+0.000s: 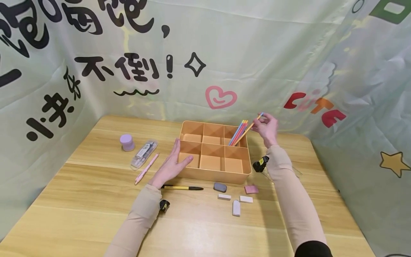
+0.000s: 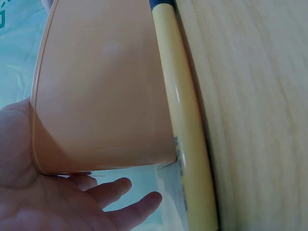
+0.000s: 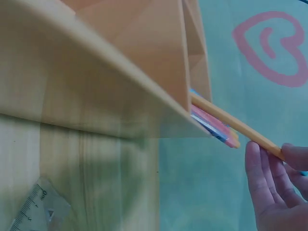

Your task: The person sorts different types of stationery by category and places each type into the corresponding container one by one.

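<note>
In the head view, an orange divided organizer box (image 1: 215, 175) stands on the table. My left hand (image 1: 171, 162) rests against its left side, fingers extended and thumb over the rim; in the left wrist view, the fingers (image 2: 108, 192) lie along the box's outer wall (image 2: 101, 86). My right hand (image 1: 267, 129) pinches an orange pencil (image 1: 247, 132) between thumb and fingertips. Its lower end is inside the back right compartment, leaning outward. Blue and pink pencils (image 1: 239, 132) stand beside it in that compartment. In the right wrist view, the held pencil (image 3: 240, 125) slants over the box edge.
A yellow-and-black pen (image 1: 183, 187) lies before the box. Several erasers (image 1: 236, 208) lie front right. Left are a purple round container (image 1: 127, 142), a clear case (image 1: 144, 154) and a pink pen (image 1: 146, 169). A clear ruler (image 3: 38, 207) lies right of the box. Printed cloth hangs behind.
</note>
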`<state>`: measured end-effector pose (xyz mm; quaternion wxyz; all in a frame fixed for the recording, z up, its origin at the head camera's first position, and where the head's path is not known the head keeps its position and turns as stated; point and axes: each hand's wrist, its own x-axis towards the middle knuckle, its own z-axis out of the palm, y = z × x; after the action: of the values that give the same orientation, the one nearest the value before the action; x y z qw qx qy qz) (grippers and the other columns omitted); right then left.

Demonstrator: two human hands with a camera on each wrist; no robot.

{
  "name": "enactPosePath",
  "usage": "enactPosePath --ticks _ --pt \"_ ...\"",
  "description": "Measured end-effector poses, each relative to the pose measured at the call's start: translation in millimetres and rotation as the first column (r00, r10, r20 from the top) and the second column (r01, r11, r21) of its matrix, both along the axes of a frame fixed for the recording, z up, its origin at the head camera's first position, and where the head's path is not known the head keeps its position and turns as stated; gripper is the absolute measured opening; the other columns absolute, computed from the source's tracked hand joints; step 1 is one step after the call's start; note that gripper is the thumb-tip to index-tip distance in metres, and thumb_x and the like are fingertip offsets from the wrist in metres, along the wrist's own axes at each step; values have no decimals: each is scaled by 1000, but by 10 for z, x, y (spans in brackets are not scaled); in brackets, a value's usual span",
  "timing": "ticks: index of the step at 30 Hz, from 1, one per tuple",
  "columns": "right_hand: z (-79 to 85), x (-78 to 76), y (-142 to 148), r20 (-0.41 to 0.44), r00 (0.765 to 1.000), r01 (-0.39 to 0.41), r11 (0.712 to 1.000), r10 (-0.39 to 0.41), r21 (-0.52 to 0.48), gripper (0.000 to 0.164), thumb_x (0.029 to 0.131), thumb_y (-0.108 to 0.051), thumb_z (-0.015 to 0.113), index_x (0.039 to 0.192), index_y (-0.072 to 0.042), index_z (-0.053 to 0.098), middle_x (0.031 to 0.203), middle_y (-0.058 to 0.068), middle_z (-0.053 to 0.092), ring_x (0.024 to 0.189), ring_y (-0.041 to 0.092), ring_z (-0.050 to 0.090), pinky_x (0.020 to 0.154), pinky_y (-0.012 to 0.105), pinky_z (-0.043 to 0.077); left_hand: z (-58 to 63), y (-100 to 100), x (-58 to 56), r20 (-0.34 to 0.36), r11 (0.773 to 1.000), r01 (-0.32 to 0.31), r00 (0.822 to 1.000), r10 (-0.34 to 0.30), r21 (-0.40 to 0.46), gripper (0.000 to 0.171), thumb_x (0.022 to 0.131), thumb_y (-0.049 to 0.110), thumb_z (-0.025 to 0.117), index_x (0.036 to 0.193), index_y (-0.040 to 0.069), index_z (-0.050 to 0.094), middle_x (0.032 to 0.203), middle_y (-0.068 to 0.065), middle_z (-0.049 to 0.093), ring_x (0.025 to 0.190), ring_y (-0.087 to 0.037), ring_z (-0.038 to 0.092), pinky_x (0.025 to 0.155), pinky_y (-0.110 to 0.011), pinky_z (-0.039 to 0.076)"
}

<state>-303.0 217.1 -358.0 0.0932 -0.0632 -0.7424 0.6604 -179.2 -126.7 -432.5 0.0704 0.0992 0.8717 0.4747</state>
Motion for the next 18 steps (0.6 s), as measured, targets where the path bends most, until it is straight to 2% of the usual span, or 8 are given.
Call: enactPosePath --ticks 10,18 --pt "-62 -20 -52 99 989 -118 986 106 120 45 97 1 60 138 13 47 93 12 63 64 8 69 80 32 63 -1 4 -7 -5 1000 -3 1000 3 -1 94 103 45 52 160 12 -15 168 -3 -22 158 -29 -5 130 -48 4" --pt "-72 -47 -44 201 971 -171 967 132 190 38 97 -3 63 128 14 51 82 2 64 62 7 68 78 30 64 2 5 -3 -1 1000 -4 1000 4 0 94 103 45 52 160 12 -15 168 -3 -22 158 -29 -6 130 -49 5"
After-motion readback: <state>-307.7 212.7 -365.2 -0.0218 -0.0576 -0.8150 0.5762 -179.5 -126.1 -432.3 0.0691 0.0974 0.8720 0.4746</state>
